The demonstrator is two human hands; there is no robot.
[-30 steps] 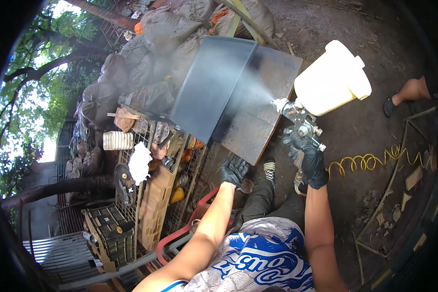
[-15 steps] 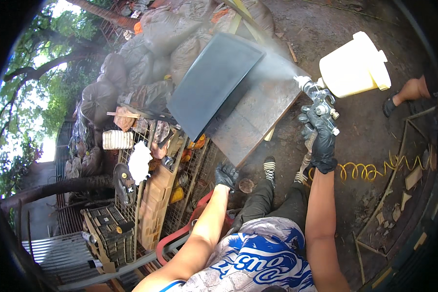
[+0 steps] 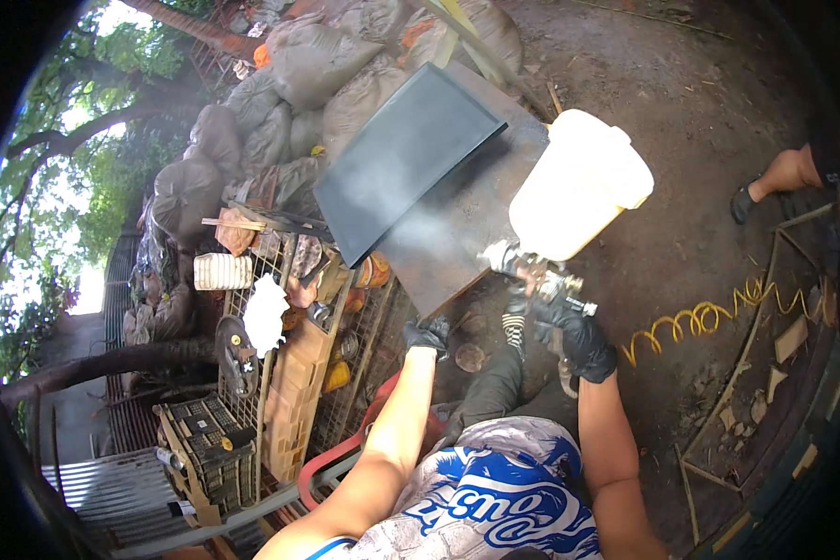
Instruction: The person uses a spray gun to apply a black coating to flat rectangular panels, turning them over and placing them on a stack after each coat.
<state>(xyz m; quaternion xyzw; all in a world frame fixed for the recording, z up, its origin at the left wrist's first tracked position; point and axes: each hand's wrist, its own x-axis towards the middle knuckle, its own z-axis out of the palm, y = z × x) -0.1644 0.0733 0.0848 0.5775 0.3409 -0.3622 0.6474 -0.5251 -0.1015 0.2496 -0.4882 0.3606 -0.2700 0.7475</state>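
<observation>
Our right hand (image 3: 585, 342) grips the gun (image 3: 538, 277), the panel (image 3: 413, 161) ahead-left of its fingers, slanting lengthwise away rightward, nearer our left hand (image 3: 427, 337), whose hold we cannot tell.

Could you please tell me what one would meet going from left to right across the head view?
Black crate, dark panel, right hand, yellow coiled hose.

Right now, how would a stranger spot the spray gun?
Find the large dark panel in the upper middle. Down and right of it, the gloved right grip holds the spray gun, set apart by the big pale cup mounted on it.
</observation>
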